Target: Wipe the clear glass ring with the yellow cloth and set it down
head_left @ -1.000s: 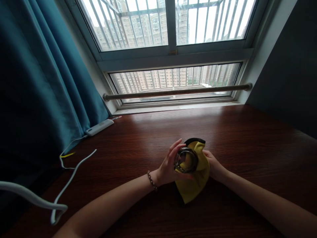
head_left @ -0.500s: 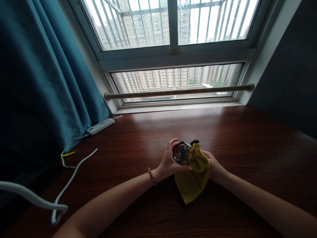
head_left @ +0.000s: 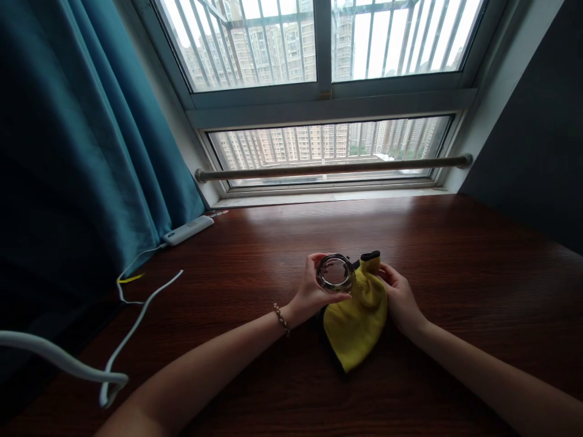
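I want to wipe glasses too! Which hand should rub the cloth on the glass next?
Probably the right hand: it already rests on the yellow cloth, right beside the glass. The left hand is busy, its fingers wrapped around the glass, holding it above the wooden table.

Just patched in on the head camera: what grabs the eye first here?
At the middle of the dark wooden table, the left hand grips a clear glass, its mouth towards the camera, while the right hand rests on a bright yellow cloth beside it. A teal curtain fills the left, and a barred window glows behind.
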`<state>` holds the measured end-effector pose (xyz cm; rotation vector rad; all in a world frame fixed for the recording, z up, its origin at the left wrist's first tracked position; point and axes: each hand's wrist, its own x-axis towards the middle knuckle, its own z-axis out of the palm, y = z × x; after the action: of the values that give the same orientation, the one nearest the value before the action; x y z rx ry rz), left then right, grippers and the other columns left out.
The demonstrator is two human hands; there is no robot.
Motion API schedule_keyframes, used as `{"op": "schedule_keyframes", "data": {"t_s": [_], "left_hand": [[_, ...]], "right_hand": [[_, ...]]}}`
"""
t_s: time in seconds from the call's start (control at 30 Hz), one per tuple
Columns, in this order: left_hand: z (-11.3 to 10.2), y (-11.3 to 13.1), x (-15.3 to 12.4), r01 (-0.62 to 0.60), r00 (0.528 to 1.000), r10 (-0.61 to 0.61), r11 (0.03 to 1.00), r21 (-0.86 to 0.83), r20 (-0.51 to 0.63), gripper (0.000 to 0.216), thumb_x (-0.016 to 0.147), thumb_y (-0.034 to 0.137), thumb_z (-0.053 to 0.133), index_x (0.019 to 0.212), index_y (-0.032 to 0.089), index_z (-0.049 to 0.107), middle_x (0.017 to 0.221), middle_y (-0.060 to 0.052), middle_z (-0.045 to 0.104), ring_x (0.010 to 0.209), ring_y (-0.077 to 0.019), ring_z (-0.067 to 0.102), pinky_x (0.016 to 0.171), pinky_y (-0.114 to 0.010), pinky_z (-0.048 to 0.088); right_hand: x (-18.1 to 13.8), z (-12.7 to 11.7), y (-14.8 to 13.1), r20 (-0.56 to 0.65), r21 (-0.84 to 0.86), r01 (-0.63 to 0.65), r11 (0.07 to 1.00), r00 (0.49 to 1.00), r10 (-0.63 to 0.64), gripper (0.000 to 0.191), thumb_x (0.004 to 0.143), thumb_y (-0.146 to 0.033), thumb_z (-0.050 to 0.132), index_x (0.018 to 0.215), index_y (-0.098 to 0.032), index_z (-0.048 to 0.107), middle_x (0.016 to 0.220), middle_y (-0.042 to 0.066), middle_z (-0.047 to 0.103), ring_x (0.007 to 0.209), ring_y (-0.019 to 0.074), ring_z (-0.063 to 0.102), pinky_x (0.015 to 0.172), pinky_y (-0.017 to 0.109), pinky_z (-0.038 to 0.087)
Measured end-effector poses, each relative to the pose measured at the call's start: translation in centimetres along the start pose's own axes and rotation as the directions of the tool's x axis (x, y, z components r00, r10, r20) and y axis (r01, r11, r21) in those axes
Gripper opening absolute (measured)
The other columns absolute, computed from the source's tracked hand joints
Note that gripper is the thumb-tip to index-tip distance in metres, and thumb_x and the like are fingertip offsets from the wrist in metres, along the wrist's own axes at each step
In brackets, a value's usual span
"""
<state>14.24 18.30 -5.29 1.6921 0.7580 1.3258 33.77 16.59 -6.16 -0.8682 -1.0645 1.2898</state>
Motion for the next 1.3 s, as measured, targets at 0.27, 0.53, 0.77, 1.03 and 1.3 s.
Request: {"op": "schedule_keyframes", "data": {"t_s": [0.27,0.53,0.77,1.03,1.3], "left_hand": [[0.4,0.5,0.0,0.084,0.987,-0.051,0.971,-0.225,0.15,0.08,0.061,0.016,0.077,0.125,0.019,0.029,0.11,-0.01,0.053,0.095,-0.0221,0.056,0.081,-0.033,0.049],[0.4,-0.1,0.1,0.15,0.988,-0.135,0.943,-0.298,0.071,0.081,0.052,0.012,0.082,0.113,0.018,0.03,0.102,-0.006,0.052,0.092,-0.0178,0.054,0.08,-0.028,0.046],[0.4,0.5,0.0,0.189,0.982,-0.17,0.916,-0.353,0.084,0.077,0.051,0.011,0.082,0.108,0.02,0.031,0.101,-0.005,0.052,0.09,-0.0176,0.055,0.078,-0.027,0.046],[-0.1,0.2,0.3,0.234,0.972,-0.215,0.919,-0.318,0.094,0.066,0.057,0.018,0.079,0.107,0.016,0.037,0.101,-0.007,0.054,0.091,-0.018,0.054,0.08,-0.028,0.044],[-0.1,0.0,-0.7,0.021,0.964,-0.028,0.999,0.03,0.266,0.073,0.064,0.024,0.075,0.121,0.017,0.029,0.109,-0.012,0.047,0.097,-0.0228,0.051,0.083,-0.035,0.045]], "right_hand": [[-0.9,0.8,-1.0,0.265,-0.445,0.248,0.861,0.954,-0.138,0.025,0.089,-0.032,0.05,0.1,-0.013,0.062,0.094,0.006,0.061,0.084,0.0203,0.056,0.071,0.024,0.042],[-1.6,1.0,-1.5,0.306,-0.55,0.361,0.753,0.926,-0.221,0.021,0.091,-0.029,0.049,0.087,-0.014,0.062,0.078,0.002,0.061,0.07,0.0167,0.055,0.062,0.023,0.041],[-1.8,0.7,-1.1,0.459,-0.58,0.605,0.545,0.796,-0.395,0.031,0.091,-0.018,0.044,0.121,-0.017,0.053,0.13,0.008,0.043,0.116,0.0232,0.044,0.096,0.032,0.037],[-1.7,0.9,-1.8,0.663,-0.497,0.738,0.457,0.662,-0.349,0.044,0.093,-0.014,0.037,0.136,-0.022,0.037,0.135,0.005,0.036,0.127,0.0241,0.026,0.105,0.043,0.028],[-1.7,1.2,-2.1,0.679,-0.484,0.707,0.515,0.675,-0.289,0.047,0.095,-0.014,0.032,0.14,-0.023,0.027,0.141,0.005,0.024,0.129,0.0233,0.022,0.108,0.043,0.021]]}}
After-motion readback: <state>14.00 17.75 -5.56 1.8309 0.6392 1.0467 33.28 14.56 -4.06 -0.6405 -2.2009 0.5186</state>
